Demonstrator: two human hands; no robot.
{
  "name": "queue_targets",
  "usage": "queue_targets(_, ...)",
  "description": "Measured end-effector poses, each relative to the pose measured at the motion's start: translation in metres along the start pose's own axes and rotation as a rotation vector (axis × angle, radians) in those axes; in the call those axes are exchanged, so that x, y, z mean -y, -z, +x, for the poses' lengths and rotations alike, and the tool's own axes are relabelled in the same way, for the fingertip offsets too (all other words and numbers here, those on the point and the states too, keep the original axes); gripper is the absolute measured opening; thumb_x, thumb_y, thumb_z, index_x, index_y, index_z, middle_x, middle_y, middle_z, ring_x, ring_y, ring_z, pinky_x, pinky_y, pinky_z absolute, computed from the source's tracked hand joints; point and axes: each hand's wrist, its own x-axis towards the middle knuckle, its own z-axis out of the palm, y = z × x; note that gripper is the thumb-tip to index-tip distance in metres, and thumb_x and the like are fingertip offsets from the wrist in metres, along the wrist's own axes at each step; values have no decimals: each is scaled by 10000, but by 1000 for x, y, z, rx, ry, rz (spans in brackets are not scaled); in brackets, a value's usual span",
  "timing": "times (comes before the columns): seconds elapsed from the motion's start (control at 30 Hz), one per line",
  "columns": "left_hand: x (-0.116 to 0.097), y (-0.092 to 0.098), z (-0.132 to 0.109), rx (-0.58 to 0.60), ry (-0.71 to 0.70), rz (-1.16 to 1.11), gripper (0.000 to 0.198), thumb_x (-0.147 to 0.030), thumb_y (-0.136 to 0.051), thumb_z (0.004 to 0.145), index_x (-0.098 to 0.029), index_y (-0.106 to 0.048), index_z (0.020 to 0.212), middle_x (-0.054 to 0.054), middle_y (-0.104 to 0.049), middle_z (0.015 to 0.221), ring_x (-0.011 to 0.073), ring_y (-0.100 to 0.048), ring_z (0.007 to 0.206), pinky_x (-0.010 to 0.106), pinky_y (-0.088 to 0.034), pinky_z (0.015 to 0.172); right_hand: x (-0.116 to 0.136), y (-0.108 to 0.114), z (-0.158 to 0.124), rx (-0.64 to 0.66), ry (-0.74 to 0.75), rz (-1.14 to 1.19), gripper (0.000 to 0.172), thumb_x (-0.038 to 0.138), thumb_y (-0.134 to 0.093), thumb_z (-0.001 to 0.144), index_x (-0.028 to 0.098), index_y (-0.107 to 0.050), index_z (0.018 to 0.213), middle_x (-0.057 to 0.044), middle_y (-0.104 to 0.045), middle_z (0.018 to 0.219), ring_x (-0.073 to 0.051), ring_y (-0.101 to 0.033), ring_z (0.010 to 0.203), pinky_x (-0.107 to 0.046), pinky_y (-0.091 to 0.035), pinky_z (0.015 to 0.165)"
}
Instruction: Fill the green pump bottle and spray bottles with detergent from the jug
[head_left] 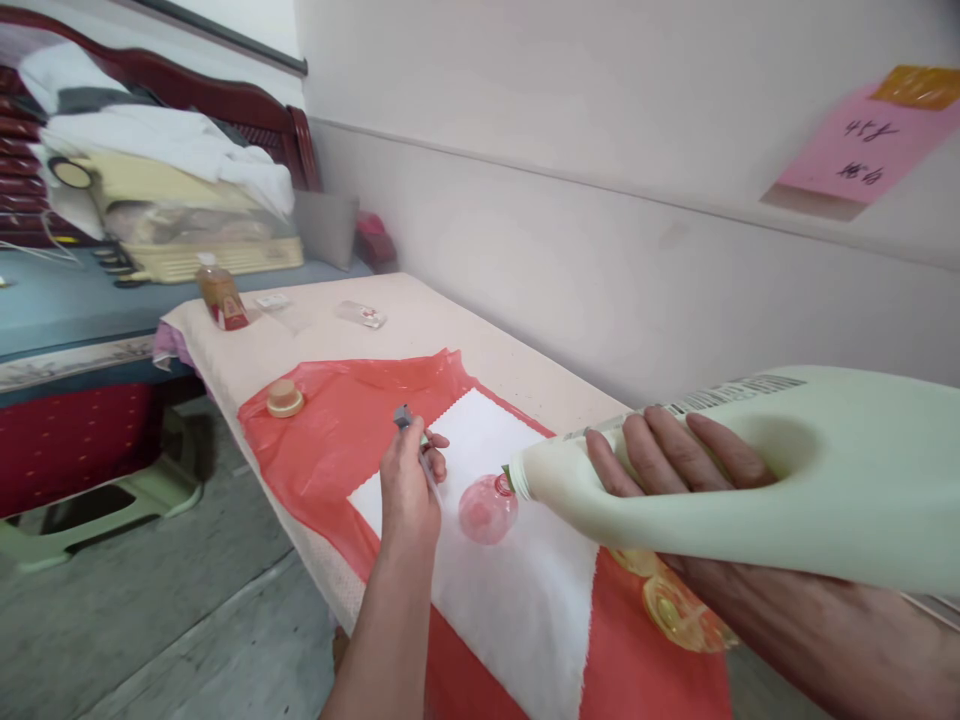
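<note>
My right hand point(675, 450) is wrapped round the handle of a large pale green jug point(847, 480), tipped nearly on its side. The jug's mouth is right at the neck of a small clear pink bottle point(487, 512); whether they touch, I cannot tell. That bottle stands on a white cloth point(517, 610) with zigzag edges. To its left, my left hand point(411, 475) is closed on a pump head point(403, 415) with a grey top and a thin pale tube. A tan screw cap point(285, 398) lies on the red plastic sheet point(330, 420) under the cloth.
A yellow transparent object point(679, 610) lies below the jug, partly hidden by my right arm. Farther back on the table are a labelled bottle point(221, 292) and a small clear packet point(361, 314). A wall point(525, 250) borders the right side; a stool point(97, 510) stands at left.
</note>
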Motion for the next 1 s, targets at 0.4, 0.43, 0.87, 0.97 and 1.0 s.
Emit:
queue_targets(0.4, -3, -1, -1, -9, -1, -2, 247, -365, -637, 754, -172, -493, 701, 14, -588, 629, 62, -419, 412, 203, -288, 406, 3, -13, -2, -37, -28, 126, 605, -60, -215, 871, 206, -433, 1369, -97, -605, 1273, -271, -545, 1200, -442, -487, 977)
queue_targets(0.43, -2, 0, -1, -10, -1, -3, 247, -365, -638, 754, -172, -493, 701, 14, -589, 629, 61, -417, 410, 204, -288, 406, 3, -13, -3, -48, -46, 156, 616, -56, -211, 872, 224, -425, 1377, -85, -605, 1275, -265, -541, 1205, -441, -474, 995)
queue_targets(0.87, -1, -1, -1, 2, -3, 0, 250, -377, -634, 750, -174, -493, 712, 13, -589, 637, 60, -416, 403, 205, -279, 400, -1, 5, 1, 7, 18, 8, 522, -45, -308, 866, 169, -516, 1293, -103, -617, 1250, -278, -561, 1167, -414, -460, 955)
queue_targets(0.97, -1, -1, -1, 3, -1, 4, 249, -377, -636, 747, -175, -494, 714, 12, -589, 636, 60, -416, 401, 205, -281, 400, -1, 3, -1, 15, 40, -72, 505, -34, -307, 865, 157, -517, 1284, -110, -615, 1249, -282, -560, 1164, -420, -459, 953)
queue_targets(1.0, -1, -1, -1, 2, -1, 5, 250, -377, -637, 746, -175, -494, 713, 11, -589, 635, 59, -415, 399, 205, -281, 400, -1, 3, -1, 16, 44, -114, 508, -37, -306, 860, 163, -523, 1273, -104, -622, 1238, -280, -566, 1155, -423, -461, 950)
